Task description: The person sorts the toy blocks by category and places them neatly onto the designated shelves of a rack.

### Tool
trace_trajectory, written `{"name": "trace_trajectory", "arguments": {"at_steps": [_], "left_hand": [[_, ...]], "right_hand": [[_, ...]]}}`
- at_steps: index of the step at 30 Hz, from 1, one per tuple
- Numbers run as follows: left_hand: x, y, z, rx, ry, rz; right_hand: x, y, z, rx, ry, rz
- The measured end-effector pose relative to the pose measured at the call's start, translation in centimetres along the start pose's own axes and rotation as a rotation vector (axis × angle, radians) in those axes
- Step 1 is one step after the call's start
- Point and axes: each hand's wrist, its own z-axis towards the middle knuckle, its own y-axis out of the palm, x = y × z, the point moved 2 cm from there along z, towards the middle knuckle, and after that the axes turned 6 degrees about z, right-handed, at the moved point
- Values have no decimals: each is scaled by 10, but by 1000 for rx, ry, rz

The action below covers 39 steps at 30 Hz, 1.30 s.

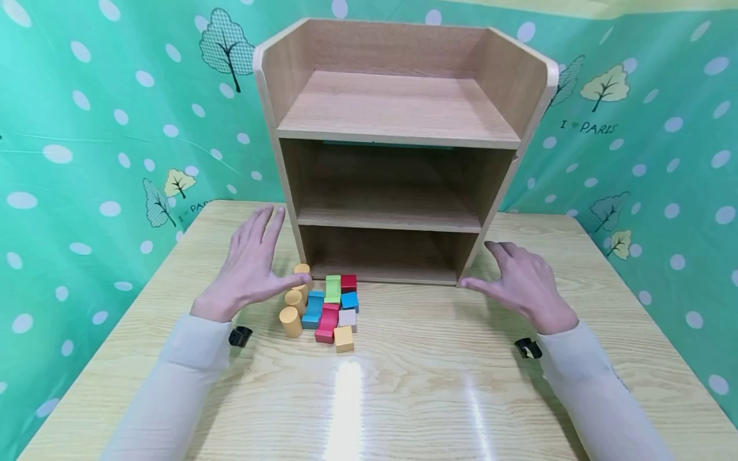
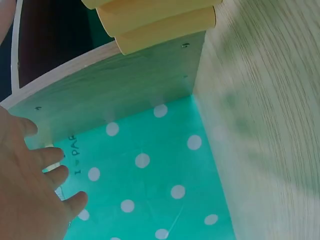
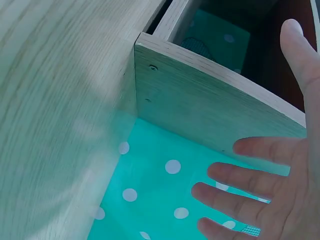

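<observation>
A wooden shelf unit [image 1: 398, 137] with three levels stands at the back of the table. My left hand [image 1: 250, 266] hovers by its lower left side, fingers spread and nothing held. Its thumb overlaps the tan cylinders [image 1: 291, 321] in the head view, and I cannot tell whether it touches them. In the left wrist view, several tan cylinders [image 2: 165, 25] show in front of the shelf's side panel. On the other side, my right hand [image 1: 521, 285] is held with straight fingers near the lower right side panel [image 3: 210, 92], holding nothing.
Beside the cylinders lie colored blocks: green [image 1: 333, 289], dark red [image 1: 348, 283], blue [image 1: 313, 310], pink [image 1: 327, 323], grey [image 1: 348, 319] and a tan cube [image 1: 344, 339]. The wooden table [image 1: 415, 384] extends toward me. A green dotted curtain [image 1: 86, 160] hangs behind and at both sides.
</observation>
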Motion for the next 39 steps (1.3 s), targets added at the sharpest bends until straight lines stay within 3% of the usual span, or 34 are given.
{"name": "trace_trajectory", "arguments": {"at_steps": [11,18,27,33,39], "left_hand": [[8,-5,4,21,-34,-102],[13,-6,6,-17,-65,-158],[16,-10,3,-10,-106,-195],[16,-10,2,11,-117,-238],[15,-10,1,35,-131,-328]], "right_hand": [[-5,0,-3,25,-34,1],[-4,0,-6,13,-25,11],[-9,3,-5,37,-63,33],[-14,5,-4,74,-122,41],[-20,8,-3,170,-221,74]]}}
